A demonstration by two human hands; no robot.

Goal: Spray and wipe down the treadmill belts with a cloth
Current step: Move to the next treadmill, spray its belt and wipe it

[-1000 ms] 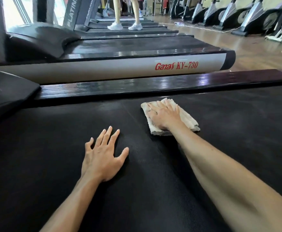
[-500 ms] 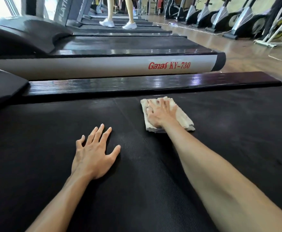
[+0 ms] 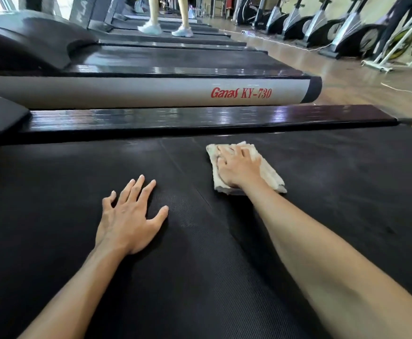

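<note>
A black textured treadmill belt (image 3: 334,204) fills the lower view. A folded beige cloth (image 3: 270,173) lies flat on the belt near its far side rail. My right hand (image 3: 238,167) presses down on the cloth with fingers laid flat over it. My left hand (image 3: 129,216) rests palm-down on the bare belt to the left of the cloth, fingers spread. No spray bottle is in view.
A glossy dark side rail (image 3: 200,118) borders the belt's far edge. Beyond it stands a grey treadmill (image 3: 136,92) marked "Ganas KY-730". A person's legs in white shoes (image 3: 165,29) stand on a farther treadmill. Exercise bikes (image 3: 342,28) line the wooden floor at right.
My right hand has drawn the cloth slightly back toward me from the rail. The left hand stays flat on the belt. The camera has tilted and shifted a little.
</note>
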